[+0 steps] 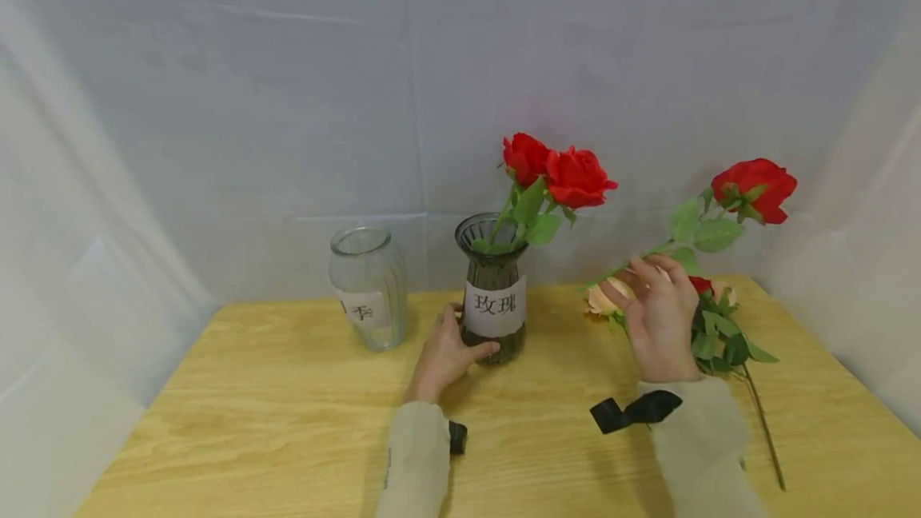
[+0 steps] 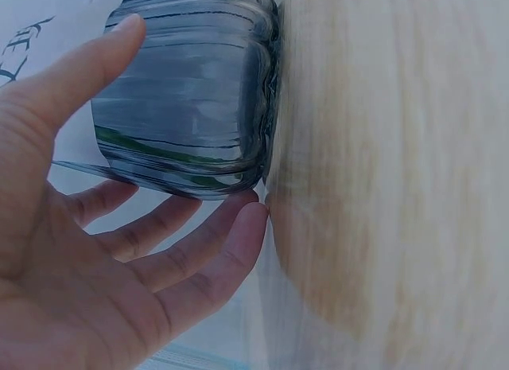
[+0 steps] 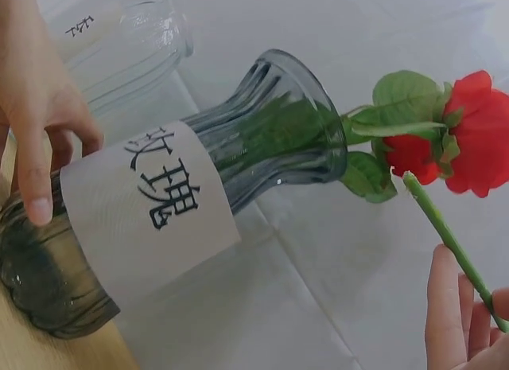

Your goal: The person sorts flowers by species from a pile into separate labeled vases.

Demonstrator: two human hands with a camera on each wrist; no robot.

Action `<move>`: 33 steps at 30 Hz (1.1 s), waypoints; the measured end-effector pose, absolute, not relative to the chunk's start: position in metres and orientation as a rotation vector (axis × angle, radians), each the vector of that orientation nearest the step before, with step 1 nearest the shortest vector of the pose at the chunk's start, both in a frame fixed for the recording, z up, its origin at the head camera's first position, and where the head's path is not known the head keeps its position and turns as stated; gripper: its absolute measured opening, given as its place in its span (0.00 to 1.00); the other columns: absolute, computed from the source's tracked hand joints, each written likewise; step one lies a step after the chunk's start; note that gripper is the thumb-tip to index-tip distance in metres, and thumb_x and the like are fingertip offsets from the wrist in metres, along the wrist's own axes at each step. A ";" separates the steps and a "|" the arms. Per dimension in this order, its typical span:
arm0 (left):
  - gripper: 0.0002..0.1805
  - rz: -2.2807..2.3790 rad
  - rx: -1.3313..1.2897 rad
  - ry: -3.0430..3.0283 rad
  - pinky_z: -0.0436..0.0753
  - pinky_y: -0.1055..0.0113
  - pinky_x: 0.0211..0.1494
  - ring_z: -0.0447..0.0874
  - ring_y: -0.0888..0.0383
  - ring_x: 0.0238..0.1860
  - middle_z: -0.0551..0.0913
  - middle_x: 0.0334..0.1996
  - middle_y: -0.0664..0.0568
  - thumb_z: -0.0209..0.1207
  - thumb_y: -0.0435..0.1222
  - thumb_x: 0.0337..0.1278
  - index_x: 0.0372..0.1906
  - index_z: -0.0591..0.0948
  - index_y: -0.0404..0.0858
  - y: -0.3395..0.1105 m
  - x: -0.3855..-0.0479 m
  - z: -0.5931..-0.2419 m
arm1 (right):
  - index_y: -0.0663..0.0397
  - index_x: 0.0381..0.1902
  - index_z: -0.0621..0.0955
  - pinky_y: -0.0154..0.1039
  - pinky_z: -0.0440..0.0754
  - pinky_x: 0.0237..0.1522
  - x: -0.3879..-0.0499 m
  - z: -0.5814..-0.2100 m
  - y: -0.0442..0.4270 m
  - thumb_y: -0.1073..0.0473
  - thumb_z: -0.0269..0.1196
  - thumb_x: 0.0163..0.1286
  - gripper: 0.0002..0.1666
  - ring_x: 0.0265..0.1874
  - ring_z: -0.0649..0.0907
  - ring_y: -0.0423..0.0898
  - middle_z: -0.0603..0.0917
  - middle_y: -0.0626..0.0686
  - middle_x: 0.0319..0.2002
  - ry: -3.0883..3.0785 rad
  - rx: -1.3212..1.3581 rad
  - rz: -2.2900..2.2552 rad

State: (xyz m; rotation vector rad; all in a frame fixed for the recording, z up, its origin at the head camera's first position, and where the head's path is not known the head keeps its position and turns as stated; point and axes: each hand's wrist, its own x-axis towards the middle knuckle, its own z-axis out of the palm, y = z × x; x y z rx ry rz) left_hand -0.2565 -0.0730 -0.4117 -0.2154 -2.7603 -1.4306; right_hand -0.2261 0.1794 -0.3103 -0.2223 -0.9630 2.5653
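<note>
The red artificial rose [image 1: 754,190], upper right of the head view, slants with its bloom up and its cut end aimed left, and the right hand [image 1: 658,322] pinches its green stem between thumb and fingers. The left hand [image 1: 442,354], lower centre, is part-closed round the base of the grey glass vase [image 1: 495,262], thumb along its front.

The held stem lies well off upright, so its tip could strike the flared rim or snag the leaves of the two red roses [image 1: 557,170] standing there. Those lean right, towards the held one, and a hard knock could tip or turn the vase if the left hand's hold is as light as it looks. The pinch is narrow too; the heavy bloom could roll the stem.

Just left of centre stands the clear glass vase [image 1: 368,286], near the left hand, so a sideways shove could make the two vases clink. At right on the table [image 1: 288,422], beyond and beside the right forearm, lie a peach rose [image 1: 604,300] and leafy stems [image 1: 723,338] that a sleeve could drag.
</note>
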 end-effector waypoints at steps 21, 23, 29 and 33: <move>0.46 -1.440 -0.199 -2.766 0.74 0.44 0.66 0.72 0.36 0.65 0.70 0.64 0.29 0.76 0.43 0.53 0.69 0.64 0.28 -0.073 -0.258 -0.411 | 0.58 0.33 0.67 0.46 0.88 0.32 -0.238 -0.296 0.148 0.72 0.53 0.76 0.10 0.23 0.81 0.48 0.77 0.55 0.32 -0.932 -0.127 2.501; 0.46 -1.435 -0.202 -2.769 0.74 0.43 0.65 0.72 0.36 0.64 0.70 0.64 0.29 0.76 0.43 0.53 0.69 0.64 0.28 -0.073 -0.258 -0.411 | 0.58 0.33 0.67 0.47 0.88 0.33 -0.240 -0.294 0.145 0.72 0.53 0.76 0.10 0.22 0.81 0.48 0.77 0.55 0.31 -0.924 -0.114 2.496; 0.47 -1.448 -0.204 -2.767 0.74 0.44 0.66 0.72 0.36 0.65 0.69 0.65 0.29 0.76 0.43 0.53 0.69 0.63 0.28 -0.073 -0.257 -0.410 | 0.57 0.35 0.65 0.48 0.88 0.37 -0.245 -0.290 0.135 0.71 0.53 0.76 0.10 0.24 0.81 0.47 0.75 0.55 0.33 -0.981 -0.099 2.454; 0.46 -1.446 -0.216 -2.765 0.74 0.44 0.66 0.72 0.36 0.65 0.69 0.65 0.29 0.76 0.43 0.53 0.69 0.64 0.27 -0.074 -0.258 -0.411 | 0.57 0.36 0.65 0.47 0.89 0.37 -0.248 -0.289 0.129 0.71 0.52 0.77 0.10 0.25 0.82 0.47 0.74 0.55 0.34 -0.981 -0.105 2.444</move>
